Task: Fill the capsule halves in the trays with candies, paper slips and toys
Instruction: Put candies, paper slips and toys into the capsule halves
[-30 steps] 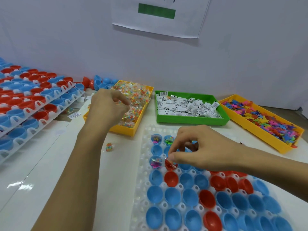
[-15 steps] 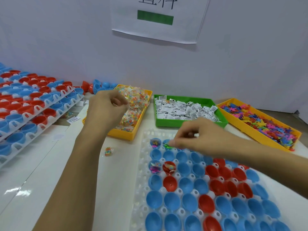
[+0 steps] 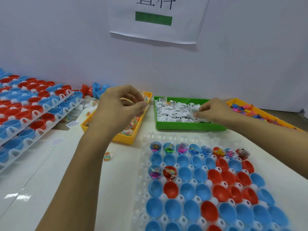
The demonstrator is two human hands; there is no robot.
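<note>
Paper slips (image 3: 176, 110) now under right hand (image 3: 211, 112), up from capsule tray (image 3: 143, 164).

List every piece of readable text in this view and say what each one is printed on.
Wall sheet: two large black Chinese characters, tops cut off by the frame; the second looks like "料", the first cannot be read. A green bar below them bears no text.
Paper slips in the green tray: black print, too small to read.
Loose label on the table beside the stacked trays: print too small to read.
</note>
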